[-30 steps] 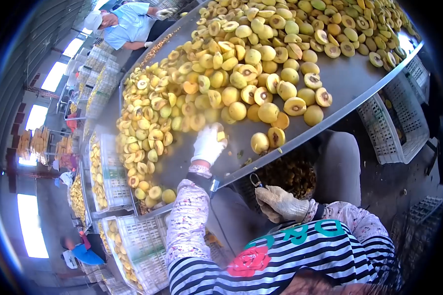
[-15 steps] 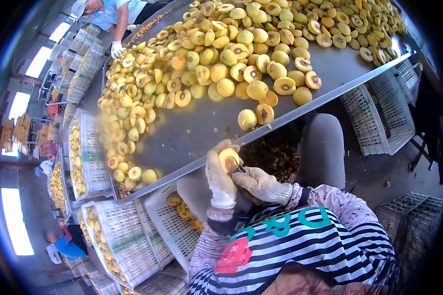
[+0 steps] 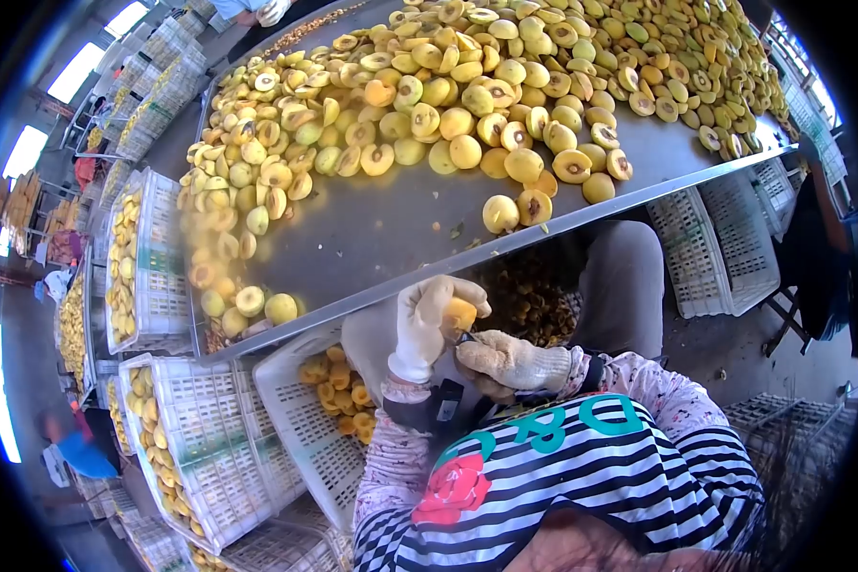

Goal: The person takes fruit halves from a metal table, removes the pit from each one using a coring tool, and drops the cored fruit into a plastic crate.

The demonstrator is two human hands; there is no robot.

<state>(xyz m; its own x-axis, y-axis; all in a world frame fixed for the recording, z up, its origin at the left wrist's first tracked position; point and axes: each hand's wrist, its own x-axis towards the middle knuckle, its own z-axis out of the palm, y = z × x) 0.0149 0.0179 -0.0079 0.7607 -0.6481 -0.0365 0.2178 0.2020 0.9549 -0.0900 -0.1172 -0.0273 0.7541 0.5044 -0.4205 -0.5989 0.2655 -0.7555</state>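
My left hand (image 3: 419,324), in a pale work glove, is closed around a yellow peach half (image 3: 460,315) just in front of the table edge. The fruit's orange inner flesh faces my right hand (image 3: 510,362). That hand, gloved too, grips a small dark hand tool (image 3: 464,337) whose tip meets the fruit; its working end is mostly hidden. Beyond my hands, a big heap of halved peaches (image 3: 429,105), many with brown pits showing, covers the metal table (image 3: 353,248).
A white crate (image 3: 296,419) with orange peach halves stands left of my knees, beside another filled crate (image 3: 210,448). Brown pits (image 3: 534,305) lie below the table edge. Empty-looking crates (image 3: 696,248) stand at right. A co-worker's gloved hand (image 3: 275,11) shows at the far side.
The peach half has turned in my left hand, and its fingers now curl over the top. My head view has shifted, and the co-worker has mostly left the frame.
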